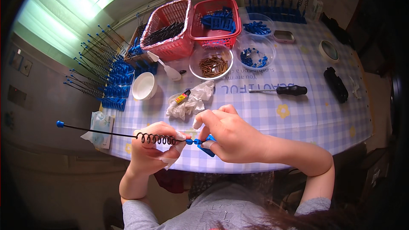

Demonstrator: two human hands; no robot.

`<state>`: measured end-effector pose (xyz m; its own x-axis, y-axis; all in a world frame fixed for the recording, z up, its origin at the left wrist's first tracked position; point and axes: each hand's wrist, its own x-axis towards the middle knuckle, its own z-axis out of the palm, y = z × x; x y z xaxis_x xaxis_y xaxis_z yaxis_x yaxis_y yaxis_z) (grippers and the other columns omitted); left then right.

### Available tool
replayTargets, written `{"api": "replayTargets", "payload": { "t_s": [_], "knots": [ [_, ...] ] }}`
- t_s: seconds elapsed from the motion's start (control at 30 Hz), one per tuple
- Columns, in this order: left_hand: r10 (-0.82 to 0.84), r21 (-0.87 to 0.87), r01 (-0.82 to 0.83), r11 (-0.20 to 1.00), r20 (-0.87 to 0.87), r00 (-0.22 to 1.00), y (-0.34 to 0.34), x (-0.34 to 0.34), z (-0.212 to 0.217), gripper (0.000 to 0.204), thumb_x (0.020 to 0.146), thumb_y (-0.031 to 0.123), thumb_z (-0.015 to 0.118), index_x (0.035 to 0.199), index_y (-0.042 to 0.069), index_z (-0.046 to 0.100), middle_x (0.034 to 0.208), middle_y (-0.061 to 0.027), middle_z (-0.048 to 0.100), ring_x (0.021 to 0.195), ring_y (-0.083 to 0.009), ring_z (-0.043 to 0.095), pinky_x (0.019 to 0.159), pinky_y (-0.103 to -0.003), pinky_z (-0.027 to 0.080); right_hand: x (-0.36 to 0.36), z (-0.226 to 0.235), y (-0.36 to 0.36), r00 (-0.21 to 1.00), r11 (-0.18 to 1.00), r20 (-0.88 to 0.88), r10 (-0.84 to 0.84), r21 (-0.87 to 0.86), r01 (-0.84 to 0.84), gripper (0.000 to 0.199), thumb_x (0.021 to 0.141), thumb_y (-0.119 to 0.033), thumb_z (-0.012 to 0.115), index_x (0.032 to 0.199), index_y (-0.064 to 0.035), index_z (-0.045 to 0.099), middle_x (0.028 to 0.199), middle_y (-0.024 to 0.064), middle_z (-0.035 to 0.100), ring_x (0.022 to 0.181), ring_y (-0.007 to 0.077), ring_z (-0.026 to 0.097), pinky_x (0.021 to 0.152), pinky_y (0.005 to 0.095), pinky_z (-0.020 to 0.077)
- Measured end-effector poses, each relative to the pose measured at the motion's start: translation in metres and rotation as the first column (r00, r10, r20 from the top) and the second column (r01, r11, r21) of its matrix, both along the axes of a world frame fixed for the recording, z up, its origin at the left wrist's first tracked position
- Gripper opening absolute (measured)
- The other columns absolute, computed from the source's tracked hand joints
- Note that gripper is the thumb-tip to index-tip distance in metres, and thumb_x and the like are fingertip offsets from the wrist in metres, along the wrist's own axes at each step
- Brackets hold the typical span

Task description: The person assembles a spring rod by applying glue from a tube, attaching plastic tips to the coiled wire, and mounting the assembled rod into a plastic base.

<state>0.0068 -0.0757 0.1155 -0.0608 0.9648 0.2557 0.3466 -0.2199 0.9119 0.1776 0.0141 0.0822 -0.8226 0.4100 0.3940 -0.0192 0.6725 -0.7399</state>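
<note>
A black wire rod with a coiled spring section [102, 132] and a blue knob at its far left end lies almost level in front of me. My left hand [147, 157] is closed around its coil, with white wrapping on some fingertips. Small blue sleeves [190, 142] sit at the rod's right end, between my hands. There, my right hand [243, 138] pinches a blue plastic piece [208, 150], mostly hidden by thumb and fingers. I cannot tell whether rod and piece are joined. Crumpled white tissue [183, 110] with a small yellow-and-red item [182, 96] lies just beyond.
Finished-looking blue bases with spring rods [115, 79] stand at left. A white bowl [144, 86], a clear bowl of brown screw-like pieces [213, 66] and red baskets [215, 38] stand farther back. To the right lie a screwdriver [292, 90] and a tape roll [329, 50].
</note>
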Motion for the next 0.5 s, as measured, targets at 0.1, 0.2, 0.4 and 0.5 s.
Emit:
{"api": "replayTargets", "payload": {
  "t_s": [0.1, 0.2, 0.4, 0.5],
  "knots": [
    [-0.011, 0.03, 0.015, 0.999, -0.116, 0.993, 0.0014, 0.0013, 0.0011, 0.016, 0.059, -0.009, 0.06, 0.073, 0.0, 0.057, 0.071, -0.0086, 0.06, 0.063, -0.0112, 0.058, 0.056, -0.021, 0.045, -0.0003, -0.0007, -0.0007, 1.0, 0.999, -0.016, -0.01, 0.036, 0.01, 0.04, 0.064, -0.001, 0.06, 0.096, -0.0057, 0.037, 0.073, 0.0031, 0.059, 0.074, 0.0208, 0.054, 0.072, 0.034, 0.0283],
    [-0.042, 0.044, 0.052, 0.998, -0.19, 0.981, 0.0025, 0.0018, 0.0014, 0.018, 0.058, -0.009, 0.061, 0.073, 0.0, 0.057, 0.07, -0.0084, 0.06, 0.06, -0.0107, 0.057, 0.055, -0.021, 0.045, 0.0004, -0.0011, -0.0007, 1.0, 0.999, -0.026, -0.012, 0.05, 0.013, 0.04, 0.063, 0.0, 0.06, 0.096, -0.0056, 0.037, 0.073, 0.0029, 0.059, 0.073, 0.0208, 0.054, 0.072, 0.034, 0.0283],
    [-0.044, 0.013, 0.047, 0.999, -0.162, 0.986, 0.0019, 0.0019, 0.0, 0.02, 0.056, -0.008, 0.061, 0.074, 0.001, 0.058, 0.069, -0.0078, 0.06, 0.06, -0.0107, 0.057, 0.055, -0.021, 0.045, -0.0005, -0.0023, -0.0013, 0.999, 0.998, -0.031, -0.013, 0.054, 0.014, 0.041, 0.062, 0.002, 0.059, 0.096, -0.0055, 0.037, 0.073, 0.0023, 0.06, 0.072, 0.0196, 0.055, 0.072, 0.0335, 0.0281],
    [-0.04, -0.017, 0.038, 0.999, -0.139, 0.989, 0.0012, 0.0023, 0.0004, 0.02, 0.057, -0.009, 0.06, 0.074, 0.001, 0.058, 0.069, -0.0079, 0.06, 0.06, -0.0107, 0.057, 0.055, -0.021, 0.045, -0.0004, -0.0025, -0.0016, 0.999, 0.998, -0.04, -0.013, 0.054, 0.015, 0.041, 0.062, 0.002, 0.059, 0.096, -0.0054, 0.037, 0.073, 0.0021, 0.06, 0.072, 0.0196, 0.055, 0.072, 0.0334, 0.0281]
  ]
}}
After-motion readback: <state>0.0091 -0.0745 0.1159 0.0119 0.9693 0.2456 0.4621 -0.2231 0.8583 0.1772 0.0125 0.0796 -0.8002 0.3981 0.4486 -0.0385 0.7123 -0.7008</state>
